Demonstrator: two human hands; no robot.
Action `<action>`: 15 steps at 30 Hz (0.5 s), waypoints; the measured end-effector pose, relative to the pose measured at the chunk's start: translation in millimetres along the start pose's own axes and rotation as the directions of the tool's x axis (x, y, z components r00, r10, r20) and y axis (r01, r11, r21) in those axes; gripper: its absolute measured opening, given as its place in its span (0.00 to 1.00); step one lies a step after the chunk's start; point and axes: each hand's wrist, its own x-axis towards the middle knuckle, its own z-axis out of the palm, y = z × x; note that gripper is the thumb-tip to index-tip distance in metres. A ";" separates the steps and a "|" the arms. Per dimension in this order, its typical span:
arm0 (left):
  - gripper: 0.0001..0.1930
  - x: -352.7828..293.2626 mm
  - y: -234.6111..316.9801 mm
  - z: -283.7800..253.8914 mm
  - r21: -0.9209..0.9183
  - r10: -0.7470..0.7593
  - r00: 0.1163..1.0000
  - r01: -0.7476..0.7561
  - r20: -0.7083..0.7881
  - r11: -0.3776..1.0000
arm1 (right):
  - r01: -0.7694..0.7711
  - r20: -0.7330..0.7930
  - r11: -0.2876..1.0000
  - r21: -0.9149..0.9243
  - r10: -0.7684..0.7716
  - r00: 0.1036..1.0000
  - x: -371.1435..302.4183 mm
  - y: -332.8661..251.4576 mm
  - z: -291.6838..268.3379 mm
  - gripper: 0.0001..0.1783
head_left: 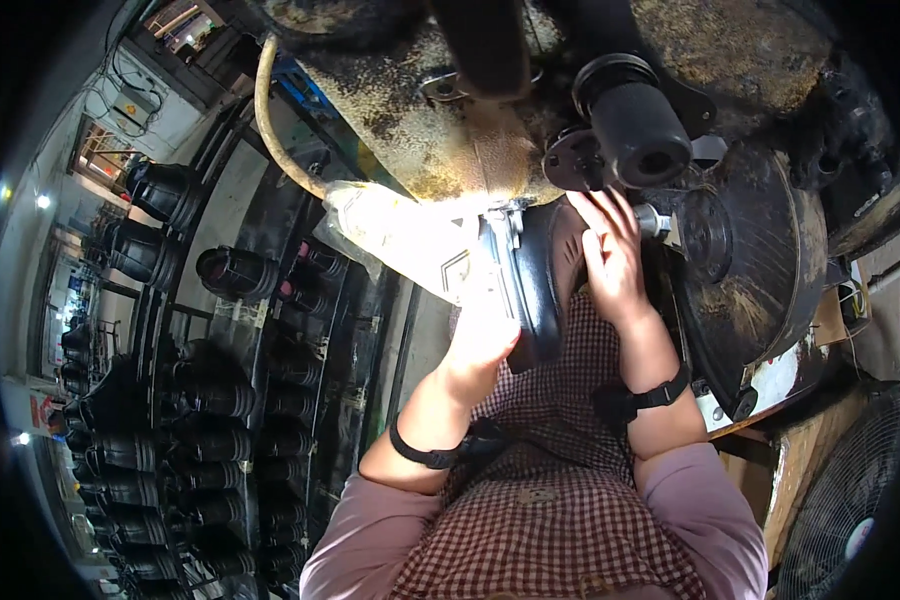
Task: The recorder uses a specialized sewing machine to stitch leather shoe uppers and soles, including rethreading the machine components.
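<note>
A dark shoe (540,290) with a thick black sole edge sits under the head of a large, worn machine (450,140), against a small metal foot (508,225). My left hand (475,350) grips the shoe at its near left side; the thumb shows, but strong lamp glare washes out the other fingers. On the opposite side, my right hand (612,255) is closed around the shoe's upper, its fingers reaching up beside a round dark machine part. Part of the shoe is hidden behind the metal foot and my hands.
A bright lamp (400,235) wrapped in plastic hangs left of the shoe on a hose. Racks of black shoes (215,395) stand at the left. A large wheel (740,260) is close by my right arm, and a fan (850,500) stands at the lower right.
</note>
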 end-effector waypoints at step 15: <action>0.25 36.1 -9.5 -2.5 -0.118 -0.181 0.919 0.149 -0.351 0.982 | -0.164 0.199 0.974 -0.158 0.194 0.961 -1.2 -6.5 -20.0 0.09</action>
